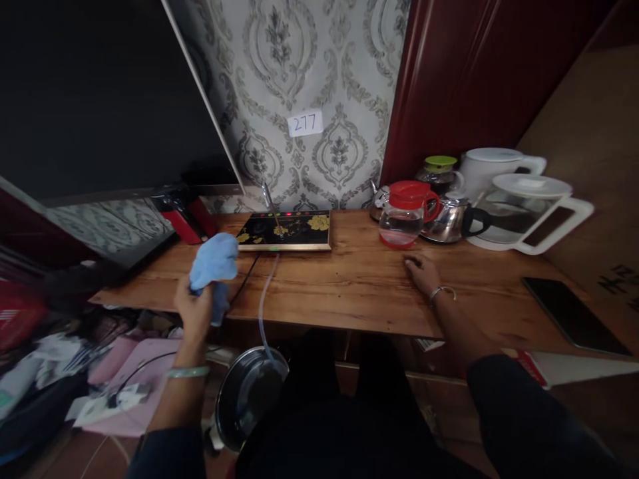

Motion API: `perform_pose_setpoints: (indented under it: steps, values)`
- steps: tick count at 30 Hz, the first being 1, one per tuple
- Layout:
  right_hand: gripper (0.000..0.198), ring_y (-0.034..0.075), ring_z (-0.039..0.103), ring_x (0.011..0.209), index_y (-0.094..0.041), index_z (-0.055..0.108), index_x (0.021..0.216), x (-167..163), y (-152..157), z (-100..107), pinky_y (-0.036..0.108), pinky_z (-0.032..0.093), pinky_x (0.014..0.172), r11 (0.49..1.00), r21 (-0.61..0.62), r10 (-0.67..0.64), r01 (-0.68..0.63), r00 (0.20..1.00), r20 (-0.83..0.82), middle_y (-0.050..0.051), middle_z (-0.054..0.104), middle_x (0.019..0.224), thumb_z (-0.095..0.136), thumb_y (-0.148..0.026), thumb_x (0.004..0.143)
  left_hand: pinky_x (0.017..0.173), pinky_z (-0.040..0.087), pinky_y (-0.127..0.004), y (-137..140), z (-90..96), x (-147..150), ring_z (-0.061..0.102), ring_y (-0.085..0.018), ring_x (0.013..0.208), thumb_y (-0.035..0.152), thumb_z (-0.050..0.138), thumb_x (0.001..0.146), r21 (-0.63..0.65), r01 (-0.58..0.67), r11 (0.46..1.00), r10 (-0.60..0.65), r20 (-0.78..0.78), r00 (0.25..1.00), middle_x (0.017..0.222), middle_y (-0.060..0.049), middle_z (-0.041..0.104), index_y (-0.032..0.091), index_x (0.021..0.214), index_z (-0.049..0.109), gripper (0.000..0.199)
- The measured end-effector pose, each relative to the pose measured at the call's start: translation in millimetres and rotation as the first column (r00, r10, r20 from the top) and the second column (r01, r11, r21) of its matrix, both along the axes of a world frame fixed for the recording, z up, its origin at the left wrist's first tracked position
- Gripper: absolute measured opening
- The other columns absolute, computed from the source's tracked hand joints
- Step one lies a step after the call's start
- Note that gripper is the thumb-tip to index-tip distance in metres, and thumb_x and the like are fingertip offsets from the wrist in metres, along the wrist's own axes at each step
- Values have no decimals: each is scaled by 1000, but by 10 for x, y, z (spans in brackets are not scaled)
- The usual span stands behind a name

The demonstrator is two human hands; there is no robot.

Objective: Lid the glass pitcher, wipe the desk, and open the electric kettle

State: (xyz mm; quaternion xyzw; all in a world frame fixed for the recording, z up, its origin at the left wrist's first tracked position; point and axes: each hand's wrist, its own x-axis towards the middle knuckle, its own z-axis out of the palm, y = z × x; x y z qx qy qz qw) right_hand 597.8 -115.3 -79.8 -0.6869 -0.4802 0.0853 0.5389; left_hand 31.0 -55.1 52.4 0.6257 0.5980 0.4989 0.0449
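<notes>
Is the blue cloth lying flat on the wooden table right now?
No, the left hand grips the bunched blue cloth and holds it up at the front edge of the wooden table.

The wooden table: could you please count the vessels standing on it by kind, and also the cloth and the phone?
Glass pots with coloured lids: 2, red lid and green lid
Metal kettles: 1
White jugs: 2, near and far
Blue cloths: 1, held in the left hand
Phones: 1
Total: 7
</notes>
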Motion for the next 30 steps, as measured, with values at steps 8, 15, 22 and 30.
perform_pose_setpoints:
  steps: [8,15,22,30]
  values:
    - [33,25,64,93,-16,72,94,-66,-80,60,47,49,93,1000,-16,8,-8,1000,-2,12,72,98,54,-35,74,109,40,-43,-237,-215,1318,52,-28,126,48,66,75,-75,419,905,-426,-150,892,131,-12,59,19,123,57,57]
    - [53,31,55,116,-17,64,121,-507,-274,225,53,42,103,999,11,28,-30,988,151,15,63,123,57,-46,77,109,39,-42,-104,-253,1006,53,-24,124,51,51,86,1,334,942,-334,-16,942,130,-12,60,17,122,57,50]
    - [68,31,36,136,-26,45,145,-2020,-82,864,51,30,112,887,-222,462,-405,786,411,12,45,148,53,-59,85,102,43,-43,278,-408,93,54,-28,120,45,42,87,-113,-134,984,128,-60,990,127,-15,61,13,126,55,52]
    - [54,41,29,138,-32,57,133,-2609,-27,873,67,19,105,814,-500,548,-296,676,492,10,47,148,59,-52,82,103,41,-47,480,-566,-73,52,-35,125,43,41,88,-377,-216,901,133,-234,963,133,-23,56,6,134,50,61]
